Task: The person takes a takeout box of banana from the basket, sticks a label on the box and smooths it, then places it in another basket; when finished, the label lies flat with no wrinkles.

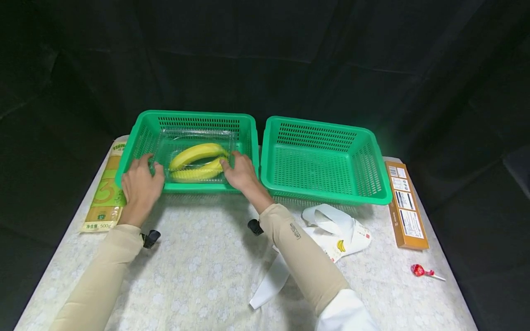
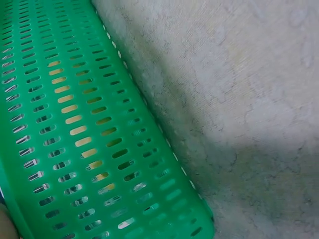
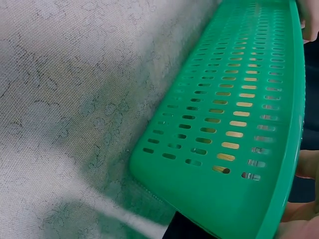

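A clear plastic box (image 1: 194, 134) with two bananas (image 1: 198, 154) inside it sits within the left green basket (image 1: 190, 187) in the head view. My left hand (image 1: 142, 184) reaches over the basket's front-left rim and holds the box's left end. At the opposite end, my right hand (image 1: 242, 172) grips the box, its thumb over the edge near the banana tips. Through the slots of the basket wall (image 2: 114, 164) in the left wrist view, yellow shows. The right wrist view has part of the right hand (image 3: 301, 219) beyond the rim; most fingertips are hidden there.
A second green basket (image 1: 314, 170) stands to the right. Pasta in a bag (image 1: 103, 197) lies at the left. A crumpled white wrapper with a banana print (image 1: 343, 234) lies under my right forearm. An orange box (image 1: 403, 204) and a red lollipop (image 1: 418, 270) are at the right.
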Demonstrator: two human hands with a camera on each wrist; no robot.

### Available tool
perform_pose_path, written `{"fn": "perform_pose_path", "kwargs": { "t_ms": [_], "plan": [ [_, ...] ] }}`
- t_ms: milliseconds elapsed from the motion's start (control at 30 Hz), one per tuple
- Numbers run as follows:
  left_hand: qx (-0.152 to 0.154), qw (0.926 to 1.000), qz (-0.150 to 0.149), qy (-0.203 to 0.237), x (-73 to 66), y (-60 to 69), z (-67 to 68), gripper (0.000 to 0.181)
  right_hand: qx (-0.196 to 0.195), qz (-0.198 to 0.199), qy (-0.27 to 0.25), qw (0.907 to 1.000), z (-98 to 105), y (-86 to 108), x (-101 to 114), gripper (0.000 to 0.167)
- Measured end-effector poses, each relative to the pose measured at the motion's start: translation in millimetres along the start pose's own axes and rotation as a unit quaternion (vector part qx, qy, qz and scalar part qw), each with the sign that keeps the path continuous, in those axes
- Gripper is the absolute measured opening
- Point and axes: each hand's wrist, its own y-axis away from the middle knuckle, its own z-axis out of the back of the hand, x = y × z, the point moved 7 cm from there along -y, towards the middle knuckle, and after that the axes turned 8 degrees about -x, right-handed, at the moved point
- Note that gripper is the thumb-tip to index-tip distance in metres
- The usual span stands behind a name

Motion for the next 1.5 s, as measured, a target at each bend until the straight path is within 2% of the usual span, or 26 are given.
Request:
{"fn": "perform_pose_path", "kwargs": {
  "t_ms": [267,467,733,1067,1500],
  "plan": [
    [-0.03,0.9994,-0.003,0.019,0.4,2.8,4.5,0.048,-0.011,0.012,-0.004,0.9999,2.0,1.0,0.8,0.06],
    [-0.043,0.9988,-0.015,0.016,1.3,4.4,7.8,0.046,-0.009,0.021,0.006,0.9997,-1.4,2.5,1.0,0.059],
    [-0.051,0.9982,-0.029,0.014,0.6,6.7,7.5,0.047,-0.01,0.032,0.009,0.9994,1.6,4.5,1.7,0.058],
    [-0.049,0.9984,-0.025,0.013,2.6,9.1,5.8,0.048,-0.004,0.03,0.003,0.9995,3.0,6.4,-0.7,0.058],
    [-0.073,0.9963,-0.037,0.025,4.1,10.4,8.2,0.046,0.0,0.034,0.009,0.9994,1.1,5.2,-2.7,0.06]
  ]
}}
